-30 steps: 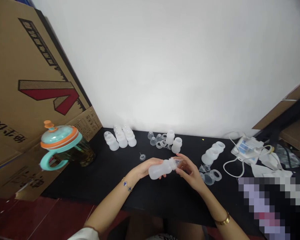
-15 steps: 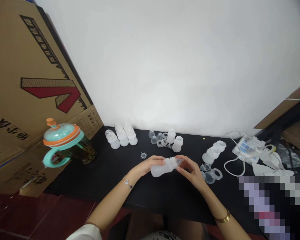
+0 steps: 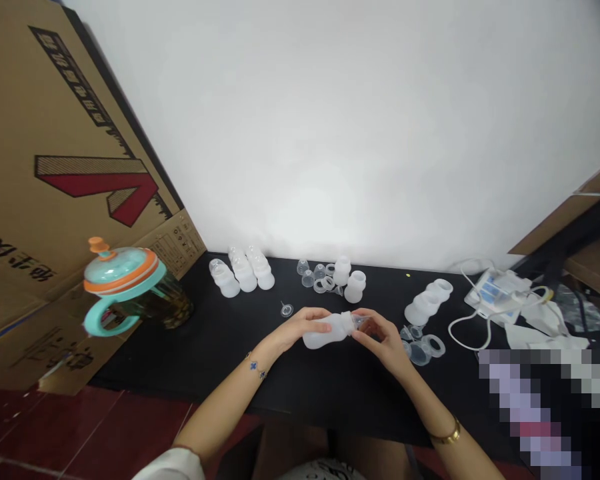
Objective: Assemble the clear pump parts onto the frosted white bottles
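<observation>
Held sideways over the black table is a frosted white baby bottle (image 3: 325, 333), its neck pointing right. My left hand (image 3: 303, 325) is closed around its body. The fingers of my right hand (image 3: 377, 331) are closed on the clear cap (image 3: 359, 321) at the bottle's neck; whether a nipple sits beneath it I cannot make out. Just beyond my left hand lies a small clear disc-like part with a thin stem (image 3: 287, 309). To the right of my right hand are loose clear caps and rings (image 3: 423, 348), with open white bottles (image 3: 429, 302) standing behind them.
Several capped bottles (image 3: 243, 271) stand at the back left. Clear domes and rings (image 3: 320, 277) lie by two open bottles (image 3: 355, 287) near the wall. A large teal-lidded jug (image 3: 125, 273) is at left by a cardboard box (image 3: 80, 167). White cables (image 3: 487, 320) and packaging clutter the right.
Both hands keep their hold on the bottle and its cap. My left fingers have shifted slightly along the bottle's body, and the bottle sits a touch higher.
</observation>
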Demonstrator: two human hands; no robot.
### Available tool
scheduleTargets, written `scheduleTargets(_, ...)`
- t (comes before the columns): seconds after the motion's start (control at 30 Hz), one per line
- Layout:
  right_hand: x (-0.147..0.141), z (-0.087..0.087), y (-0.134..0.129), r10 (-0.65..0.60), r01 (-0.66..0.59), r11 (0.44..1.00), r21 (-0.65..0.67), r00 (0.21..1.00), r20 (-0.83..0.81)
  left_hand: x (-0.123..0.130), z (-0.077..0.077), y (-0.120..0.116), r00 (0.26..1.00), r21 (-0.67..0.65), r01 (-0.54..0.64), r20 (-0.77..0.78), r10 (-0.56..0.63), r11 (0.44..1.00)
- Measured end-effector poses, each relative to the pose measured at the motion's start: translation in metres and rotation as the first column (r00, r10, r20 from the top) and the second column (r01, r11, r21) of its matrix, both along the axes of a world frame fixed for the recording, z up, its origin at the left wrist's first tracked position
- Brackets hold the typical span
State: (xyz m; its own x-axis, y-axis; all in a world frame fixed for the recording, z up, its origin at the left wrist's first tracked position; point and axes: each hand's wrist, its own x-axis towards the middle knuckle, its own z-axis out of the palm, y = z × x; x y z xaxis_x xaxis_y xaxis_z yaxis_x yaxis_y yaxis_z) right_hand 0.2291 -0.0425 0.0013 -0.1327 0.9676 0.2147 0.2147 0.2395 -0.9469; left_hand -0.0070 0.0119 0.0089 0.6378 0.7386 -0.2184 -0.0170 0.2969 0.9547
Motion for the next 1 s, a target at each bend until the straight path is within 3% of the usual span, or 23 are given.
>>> scheduleTargets(0.23, -0.001, -0.001, 0.001, -0.056, 0.056, 0.998, 0.001, 0.997, 0.045, 0.003, 0.01, -0.003, 0.999, 0.083, -0.017, -0.047, 0.021, 0.996)
scheduleTargets(0.77, -0.001, -0.003, 0.002, -0.132, 0.127, 0.991, 0.048, 0.984, 0.121, 0.004, 0.001, -0.003, 0.994, 0.25, -0.051, -0.086, 0.075, 0.967)
scheduleTargets(1.0, -0.003, -0.01, 0.006, -0.21, 0.216, 0.976, -0.027, 0.968, 0.139, 0.008, -0.002, -0.006, 0.986, 0.314, 0.013, -0.164, 0.041, 0.949)
